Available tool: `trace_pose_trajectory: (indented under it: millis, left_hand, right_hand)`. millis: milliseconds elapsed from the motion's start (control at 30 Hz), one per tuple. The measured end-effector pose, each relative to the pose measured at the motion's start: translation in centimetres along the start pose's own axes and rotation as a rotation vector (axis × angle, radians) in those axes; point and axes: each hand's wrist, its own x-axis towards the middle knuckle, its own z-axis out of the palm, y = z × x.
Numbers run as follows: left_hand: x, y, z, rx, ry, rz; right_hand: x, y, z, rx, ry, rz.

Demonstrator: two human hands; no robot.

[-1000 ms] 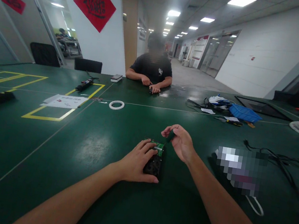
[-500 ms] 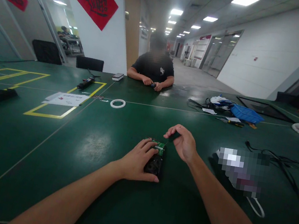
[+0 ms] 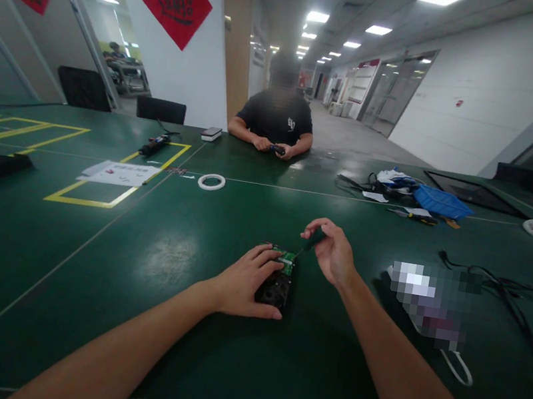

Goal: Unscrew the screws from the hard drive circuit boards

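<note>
A black hard drive with a green circuit board at its far end lies flat on the table in front of me. Across it rests my left hand, gripping it with fingers over the far part and the thumb along the near edge; much of its left side is hidden. My right hand is closed around the dark green handle of a small screwdriver. The thin shaft slants down left, its tip at the right edge of the circuit board; whether it sits in a screw is too small to tell.
A pixelated object with a white loop lies right of my forearm, beside black cables. Farther back are a blue tray, pliers, a white ring and papers. Across the table sits a person holding a dark tool.
My right hand has shifted slightly to the right and up, and more of the screwdriver handle shows. The left hand stays on the hard drive. The view has tilted slightly.
</note>
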Motion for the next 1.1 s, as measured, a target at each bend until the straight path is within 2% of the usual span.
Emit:
trace_pose_trajectory:
  millis: [200, 367, 600, 700, 867, 1100]
  left_hand:
    - [0.1, 0.2, 0.0, -0.008, 0.013, 0.006]
    - [0.1, 0.2, 0.0, -0.01, 0.016, 0.0]
    - [0.1, 0.2, -0.1, 0.011, -0.006, -0.005]
    - [0.1, 0.2, -0.1, 0.003, -0.005, -0.009]
    - [0.1, 0.3, -0.1, -0.008, -0.002, -0.012]
    - [0.1, 0.2, 0.0, 0.006, -0.007, -0.006]
  right_hand:
    - [-0.6, 0.0, 0.8, 0.085, -0.066, 0.098]
    - [-0.6, 0.0, 0.9, 0.063, -0.072, 0.073]
    - [-0.4, 0.4, 0.2, -0.096, -0.026, -0.038]
    - [-0.4, 0.2, 0.0, -0.169, -0.065, -0.084]
    - [-0.5, -0.9, -0.1, -0.41, -0.144, -0.173]
    - [-0.6, -1.4, -0.4, -0.581, -0.139, -0.203]
